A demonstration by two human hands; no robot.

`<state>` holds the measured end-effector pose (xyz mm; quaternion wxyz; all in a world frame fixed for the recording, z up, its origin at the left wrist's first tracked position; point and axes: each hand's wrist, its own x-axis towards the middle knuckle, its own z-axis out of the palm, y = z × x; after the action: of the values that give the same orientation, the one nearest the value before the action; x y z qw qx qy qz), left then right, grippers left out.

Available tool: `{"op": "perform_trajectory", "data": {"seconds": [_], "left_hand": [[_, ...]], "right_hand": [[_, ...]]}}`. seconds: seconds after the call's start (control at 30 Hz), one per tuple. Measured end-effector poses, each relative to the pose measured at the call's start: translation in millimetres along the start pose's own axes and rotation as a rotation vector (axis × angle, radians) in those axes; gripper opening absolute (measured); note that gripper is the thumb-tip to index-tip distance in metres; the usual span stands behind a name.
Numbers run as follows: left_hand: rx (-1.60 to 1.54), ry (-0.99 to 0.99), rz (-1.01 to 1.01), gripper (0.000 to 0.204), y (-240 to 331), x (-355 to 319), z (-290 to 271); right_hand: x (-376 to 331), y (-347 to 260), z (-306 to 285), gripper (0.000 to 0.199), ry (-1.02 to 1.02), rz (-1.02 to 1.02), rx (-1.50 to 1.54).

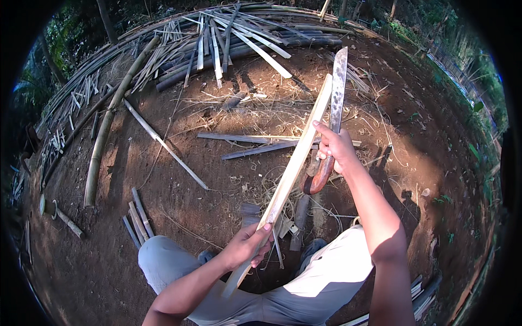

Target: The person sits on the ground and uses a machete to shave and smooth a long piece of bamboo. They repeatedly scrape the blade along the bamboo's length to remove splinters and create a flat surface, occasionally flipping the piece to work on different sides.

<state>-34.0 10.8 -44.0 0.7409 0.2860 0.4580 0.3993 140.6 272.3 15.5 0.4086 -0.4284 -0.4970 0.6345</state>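
1. Dirt ground (179, 179), bare brown soil strewn with shavings and offcuts. A heap of bamboo strips (239, 32) lies at the far side, well apart from the hands.
2. A long bamboo pole (109, 119) lies on the ground to the person's left, running near-to-far, well away from both hands.
3. Person is seated or crouched, knees in light trousers (304, 293) at the bottom of the view, work held between them.
4. Bamboo slat (293, 168): pale, flat, long and thin. Its long axis runs diagonally from low near the person's lap up and away to the right. The far tip points up-right toward the heap; the near end sits between the knees. It lies between the two hands and is raised off the ground.
5. Machete (338, 92): the blade points up and away, nearly parallel to the slat's upper part, just to its right, and close beside it. Cannot tell whether the edge touches the slat. The reddish wooden handle (318, 176) curves down below the fist.
6. Left hand (247, 244): clenched round the slat's lower part, nearer the body, so it is the hand nearest the slat's near end.
7. Right hand (336, 148): clenched on the machete grip, farther out and higher, just right of the slat's middle.
8. Short cut bamboo pieces (136, 217) lie on the ground left of the left knee, untouched.
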Motion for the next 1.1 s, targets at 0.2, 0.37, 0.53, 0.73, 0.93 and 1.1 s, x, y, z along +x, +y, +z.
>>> {"op": "perform_trajectory", "data": {"seconds": [0.2,0.37,0.53,0.73,0.93,1.1], "left_hand": [[0.14,0.095,0.093,0.043,-14.6,7.5,-1.5],[0.407,0.358,0.353,0.037,-21.3,18.8,2.7],[0.635,0.528,0.454,0.038,-23.2,25.0,2.7],[0.117,0.317,0.365,0.026,7.2,18.7,6.8],[0.014,0.345,0.364,0.03,20.3,9.6,-2.4],[-0.023,0.269,0.451,0.036,31.4,-2.3,-5.7]], "right_hand": [[-9.8,-7.8,9.8,0.03,-0.007,-0.101,-0.036],[-17.9,-12.7,18.4,0.033,0.089,-0.188,-0.005],[-26.0,-17.1,24.3,0.038,0.12,-0.209,-0.162],[-37.2,-4.4,18.6,0.058,-0.149,-0.434,-0.74],[-91.2,-5.4,59.5,0.049,-0.54,-0.519,-1.076],[-117.6,13.0,67.6,0.034,-0.617,-0.674,-1.167]]}}
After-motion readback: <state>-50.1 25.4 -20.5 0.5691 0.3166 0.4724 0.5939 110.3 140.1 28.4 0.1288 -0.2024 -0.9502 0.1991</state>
